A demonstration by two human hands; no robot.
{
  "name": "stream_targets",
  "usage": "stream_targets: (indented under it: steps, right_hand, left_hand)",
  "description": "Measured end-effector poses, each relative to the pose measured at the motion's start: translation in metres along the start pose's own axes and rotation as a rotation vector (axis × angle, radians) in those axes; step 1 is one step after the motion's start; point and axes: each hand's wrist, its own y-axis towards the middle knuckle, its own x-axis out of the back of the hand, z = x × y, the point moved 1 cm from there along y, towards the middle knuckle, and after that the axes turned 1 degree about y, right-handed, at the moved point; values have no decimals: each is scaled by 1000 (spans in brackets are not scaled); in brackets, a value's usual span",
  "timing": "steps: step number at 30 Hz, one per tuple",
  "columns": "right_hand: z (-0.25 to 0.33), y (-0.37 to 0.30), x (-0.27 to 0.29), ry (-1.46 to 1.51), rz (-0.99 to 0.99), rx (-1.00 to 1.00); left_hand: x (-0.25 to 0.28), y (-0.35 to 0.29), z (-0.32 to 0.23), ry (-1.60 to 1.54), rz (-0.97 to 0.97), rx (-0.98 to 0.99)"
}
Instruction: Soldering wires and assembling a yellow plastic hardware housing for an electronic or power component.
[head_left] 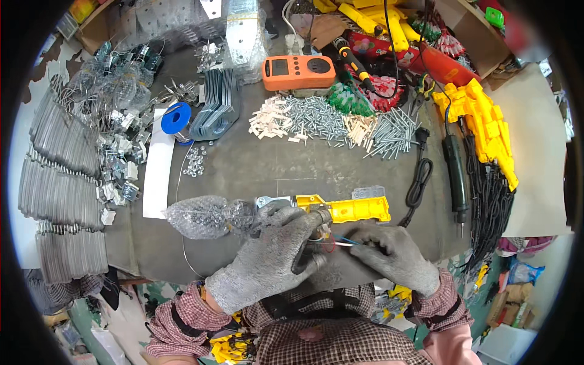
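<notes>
A yellow plastic handle shell (359, 210) lies crosswise in front of me with its hollow side up. At its left end is a flat metal plate (272, 201), joined by a bubble-wrapped piece (207, 218) that reaches further left. My left hand (267, 258), in a grey glove, is closed over the shell's left end, where a small part sits partly hidden under the fingers. Thin wires (345, 243), blue, white and red, run from there to the right. My gloved right hand (392, 255) pinches them between thumb and fingers.
Screws (316, 115) and small pale pieces (271, 117) lie beyond the shell. Further back is an orange meter (298, 72). A solder spool (176, 118) stands left; a soldering iron (455, 176), black cord (420, 182) and yellow shells (477, 121) lie right. Grey metal parts (64, 194) line the left edge.
</notes>
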Motion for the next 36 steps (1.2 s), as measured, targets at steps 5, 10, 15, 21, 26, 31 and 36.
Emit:
stream_targets:
  steps: [5, 10, 15, 21, 26, 31, 36]
  right_hand:
    - [9, 12, -7, 59, -18, -142]
    - [3, 18, -27, 29, -151, 55]
    - [22, 19, -13, -6, -78, -109]
    - [2, 20, -24, -31, -99, 41]
    - [1, 20, -27, -113, -156, 161]
    - [-7, 29, 13, -131, -156, 159]
    - [-92, 57, 122, -723, -851, -306]
  left_hand:
    - [-5, -4, 3, 201, -78, -103]
    - [-1, -2, -4, 224, -35, -73]
    - [-4, -1, -1, 264, -37, -87]
    - [-1, 0, -4, 197, -4, -37]
    - [-2, 4, -5, 154, -33, -72]
    - [4, -3, -4, 376, -2, -54]
    - [28, 11, -13, 379, 6, -186]
